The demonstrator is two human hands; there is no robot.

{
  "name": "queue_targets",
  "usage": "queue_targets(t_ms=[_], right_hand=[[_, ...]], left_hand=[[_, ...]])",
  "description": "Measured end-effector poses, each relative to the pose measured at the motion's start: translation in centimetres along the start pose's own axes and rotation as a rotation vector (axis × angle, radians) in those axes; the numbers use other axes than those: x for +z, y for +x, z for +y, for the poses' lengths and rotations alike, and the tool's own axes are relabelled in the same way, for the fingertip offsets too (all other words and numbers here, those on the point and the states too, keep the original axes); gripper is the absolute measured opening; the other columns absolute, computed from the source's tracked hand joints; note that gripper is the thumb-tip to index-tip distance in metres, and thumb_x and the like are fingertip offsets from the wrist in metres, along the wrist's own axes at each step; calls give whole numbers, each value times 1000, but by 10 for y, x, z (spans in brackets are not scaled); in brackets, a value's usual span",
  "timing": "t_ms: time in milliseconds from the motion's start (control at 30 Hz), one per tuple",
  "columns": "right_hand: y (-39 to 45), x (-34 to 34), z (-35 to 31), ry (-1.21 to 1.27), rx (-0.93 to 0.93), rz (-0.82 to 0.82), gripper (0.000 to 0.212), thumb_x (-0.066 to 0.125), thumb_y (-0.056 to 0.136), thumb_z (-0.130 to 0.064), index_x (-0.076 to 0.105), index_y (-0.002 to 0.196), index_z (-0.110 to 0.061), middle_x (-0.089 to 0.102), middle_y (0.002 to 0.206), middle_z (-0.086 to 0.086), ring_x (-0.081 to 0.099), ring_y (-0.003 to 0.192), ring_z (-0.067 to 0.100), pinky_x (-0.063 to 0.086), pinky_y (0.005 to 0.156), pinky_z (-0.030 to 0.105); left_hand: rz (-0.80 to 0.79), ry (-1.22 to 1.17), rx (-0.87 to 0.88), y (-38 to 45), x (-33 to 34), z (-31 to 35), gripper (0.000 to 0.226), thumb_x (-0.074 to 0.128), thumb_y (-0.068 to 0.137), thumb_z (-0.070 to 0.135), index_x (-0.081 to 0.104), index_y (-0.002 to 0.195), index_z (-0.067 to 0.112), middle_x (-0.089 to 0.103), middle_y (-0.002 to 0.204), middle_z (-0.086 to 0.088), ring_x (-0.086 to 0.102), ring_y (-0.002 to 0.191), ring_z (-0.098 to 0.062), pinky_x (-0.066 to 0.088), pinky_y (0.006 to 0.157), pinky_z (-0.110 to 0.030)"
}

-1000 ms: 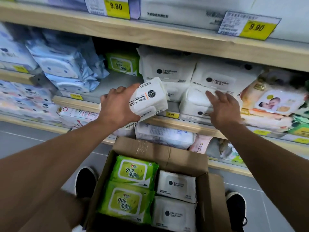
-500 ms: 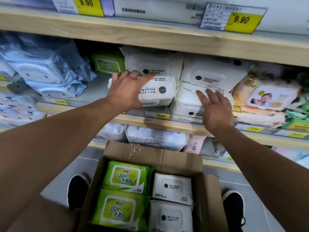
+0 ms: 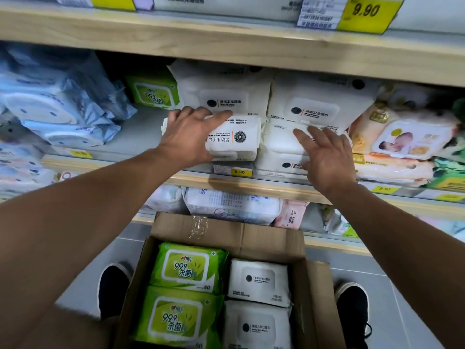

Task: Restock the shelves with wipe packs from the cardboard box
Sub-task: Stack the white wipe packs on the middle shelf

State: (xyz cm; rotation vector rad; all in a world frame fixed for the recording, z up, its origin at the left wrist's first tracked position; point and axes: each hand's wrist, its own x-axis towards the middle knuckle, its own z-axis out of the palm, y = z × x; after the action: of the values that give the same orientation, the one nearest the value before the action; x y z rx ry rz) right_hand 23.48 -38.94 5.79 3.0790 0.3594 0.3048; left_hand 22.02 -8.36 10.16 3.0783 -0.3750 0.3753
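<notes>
Left hand (image 3: 187, 137) grips a white baby-wipe pack (image 3: 234, 138) at the shelf's front edge (image 3: 226, 181); right hand (image 3: 327, 159), fingers straight, steadies neighbouring packs (image 3: 281, 142); released overhanging, it may drop into the cardboard box (image 3: 312, 298).

A retail aisle is shown. Light wooden shelf edges (image 3: 226, 44) are seen running across the view in tiers, with grey shelf boards (image 3: 141, 139) behind them. Yellow price labels (image 3: 366, 12) are fixed along the fronts, one marked 9.90. The floor (image 3: 382, 273) is laid with large grey tiles separated by pale grout lines. Everything is evenly lit.
</notes>
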Motion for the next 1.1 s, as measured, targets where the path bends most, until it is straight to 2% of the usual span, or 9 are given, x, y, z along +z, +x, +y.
queue_targets(t_ms=[167, 233, 300, 467, 733, 900, 1100], right_hand=[[-3, -1, -6, 41, 20, 7, 79, 60, 89, -14, 17, 151, -36, 19, 159, 0, 9, 147, 29, 3, 119, 48], [-4, -1, -9, 47, 37, 5, 81, 60, 87, -10, 17, 151, -36, 18, 159, 0, 7, 147, 28, 2, 119, 48], [-5, -1, -10, 49, 35, 12, 82, 61, 86, -9, 18, 151, -36, 19, 158, 0, 8, 146, 28, 2, 119, 48], [-8, -3, -16, 43, 59, 23, 85, 59, 83, -4, 18, 151, -33, 20, 157, 2, 9, 145, 30, 3, 118, 48], [-23, -1, -35, 70, 63, 109, 77, 58, 77, -5, 30, 146, -22, 31, 151, 8, 22, 139, 35, 14, 117, 50], [-47, -6, -57, 151, 40, 70, 82, 64, 76, -13, 28, 149, -16, 27, 155, 8, 18, 143, 34, 10, 119, 49], [-89, -15, -79, 251, -51, 98, 76, 72, 70, -19, 43, 140, -10, 42, 143, 14, 37, 133, 37, 27, 113, 51]], left_hand=[[-62, -30, -13, 12, 8, 0, 101, 83, 57, 32, 32, 144, 38, 45, 138, -3, 44, 119, -33, 33, 99, -44], [-99, -21, 27, 19, 16, 5, 96, 84, 58, 29, 38, 142, 36, 41, 135, -6, 41, 119, -32, 35, 98, -43], [-59, -32, 31, 23, 24, 6, 89, 83, 58, 24, 45, 137, 35, 41, 128, -8, 38, 115, -32, 36, 97, -41], [-29, -70, 69, 19, 32, -6, 87, 84, 63, 32, 43, 140, 34, 43, 132, -8, 36, 120, -31, 31, 104, -34], [-18, -91, -4, 11, 37, -2, 86, 80, 69, 29, 37, 143, 31, 41, 141, -5, 32, 128, -28, 23, 110, -31], [2, -138, -29, 0, 31, 12, 76, 73, 70, 34, 43, 139, 24, 46, 138, -8, 39, 126, -30, 27, 109, -40], [192, -284, -15, -57, 29, 39, 59, 63, 71, 35, 58, 126, 14, 58, 127, -14, 53, 117, -33, 40, 101, -47]])
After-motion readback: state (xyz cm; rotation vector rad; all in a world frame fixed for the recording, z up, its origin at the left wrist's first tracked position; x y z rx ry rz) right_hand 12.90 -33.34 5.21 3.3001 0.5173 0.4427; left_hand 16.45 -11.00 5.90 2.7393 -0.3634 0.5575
